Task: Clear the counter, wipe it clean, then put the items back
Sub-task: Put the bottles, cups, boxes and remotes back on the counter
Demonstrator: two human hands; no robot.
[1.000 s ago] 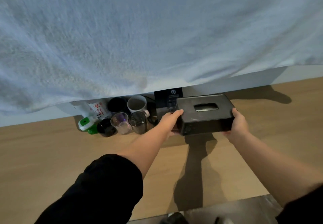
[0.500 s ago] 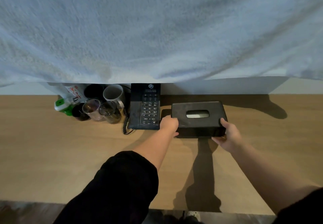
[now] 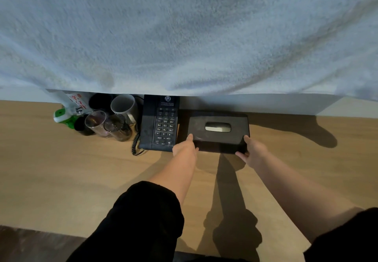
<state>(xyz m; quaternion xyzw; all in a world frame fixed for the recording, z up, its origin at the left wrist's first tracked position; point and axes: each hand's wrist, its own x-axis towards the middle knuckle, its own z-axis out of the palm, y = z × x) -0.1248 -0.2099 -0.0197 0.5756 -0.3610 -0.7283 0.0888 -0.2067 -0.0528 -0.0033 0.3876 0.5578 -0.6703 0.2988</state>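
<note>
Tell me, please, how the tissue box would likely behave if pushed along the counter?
Probably rigid: the tissue box shows straight edges between the left hand and right hand. Low and flat, it should slide on the counter rather than tip. Weight cannot be judged.

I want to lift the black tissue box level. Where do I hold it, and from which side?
Take the tissue box by its short ends, one hand each, from the near side, I'd say: it lies flat and wide, the wall is behind, the phone close by its left end.

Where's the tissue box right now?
In the head view, the black tissue box sits at the back of the wooden counter, just right of the desk phone.
</note>
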